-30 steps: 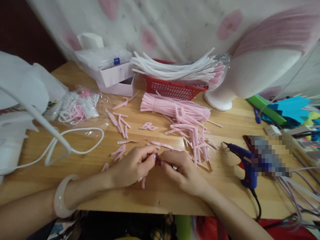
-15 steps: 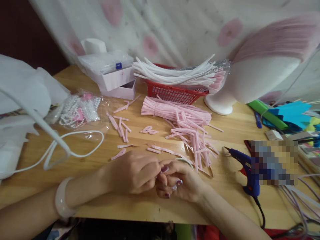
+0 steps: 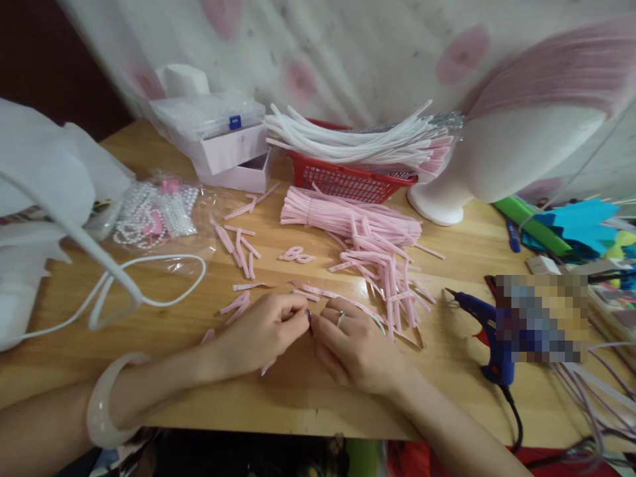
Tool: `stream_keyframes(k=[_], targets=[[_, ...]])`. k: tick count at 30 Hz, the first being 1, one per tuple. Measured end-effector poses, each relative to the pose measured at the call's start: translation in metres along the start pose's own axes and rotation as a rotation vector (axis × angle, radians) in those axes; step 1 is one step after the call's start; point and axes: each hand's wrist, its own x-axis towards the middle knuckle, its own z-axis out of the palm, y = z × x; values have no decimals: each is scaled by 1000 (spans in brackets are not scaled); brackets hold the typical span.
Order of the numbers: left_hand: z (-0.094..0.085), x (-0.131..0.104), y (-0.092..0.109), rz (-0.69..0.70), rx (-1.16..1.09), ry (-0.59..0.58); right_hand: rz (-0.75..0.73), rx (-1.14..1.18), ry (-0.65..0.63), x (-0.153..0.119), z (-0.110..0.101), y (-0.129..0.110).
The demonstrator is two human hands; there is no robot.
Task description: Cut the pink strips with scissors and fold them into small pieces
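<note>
My left hand [image 3: 265, 334], with a pale bangle [image 3: 106, 404] on the wrist, has its thumb and fingers closed in a pinch. My right hand [image 3: 355, 344], wearing a ring [image 3: 340, 318], is curled with its knuckles up. Their fingertips meet just above the table's front part, and whatever lies between them is hidden. Just beyond my hands stretches a pink measuring tape [image 3: 325, 291]. Bent pink pipe cleaners [image 3: 390, 278] are heaped past my right hand, and short cut pieces [image 3: 238, 305] lie by my left. A looped pink piece [image 3: 293, 254] rests farther back.
Behind the heap lies a bundle of pink pipe cleaners [image 3: 322, 212]. A red basket [image 3: 348, 179] holds white ones [image 3: 338, 142]. To the right are a blue glue gun [image 3: 489, 331] and a white mannequin head [image 3: 517, 152]. Bagged beads [image 3: 156, 212] and a white cable [image 3: 171, 301] lie left.
My right hand has turned over from fingers up to knuckles up. My left hand has shifted slightly; their fingertips still meet. More cut pink pieces now show beside my left hand.
</note>
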Motion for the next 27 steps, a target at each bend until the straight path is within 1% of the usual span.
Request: stream_keyframes(k=[2,3,4,5,8,9,10,11,13,16,18,19,21,23,25,27], targets=[[0,2,0,-163,-38,-61,-61,-135,-42,-1,3,1],[-1,2,0,-188,-24,-84,-54,-138,-42,-1,4,1],[-2,3,0,-151,11,-82,-17,-92,-28,-1,4,1],[-3,2,1,-59,79,-61,45,2,-9,-1,3,0],[-7,0,1,339,356,52,306,432,27,0,1,-5],[-8,0,1,438,419,75,376,567,29,0,0,-7],[-8,-1,0,502,452,85,421,679,32,1,0,-8],[-9,-1,-1,528,455,87,449,756,43,1,-1,-9],[-8,-1,-2,493,403,76,466,814,57,2,-1,-9],[-7,-1,-1,349,237,68,524,846,73,3,-1,-8],[-6,-1,-1,275,79,49,637,947,153,4,0,-7],[-5,-1,-1,257,5,38,703,1011,224,5,1,-6],[-4,-2,-2,249,-83,8,816,1127,364,6,4,-5],[-3,-2,-3,273,-81,-20,881,1227,454,7,6,-4],[-2,-3,-5,307,-31,-41,900,1339,482,7,8,-4],[-1,-2,-6,345,5,-42,902,1445,474,6,9,-5]])
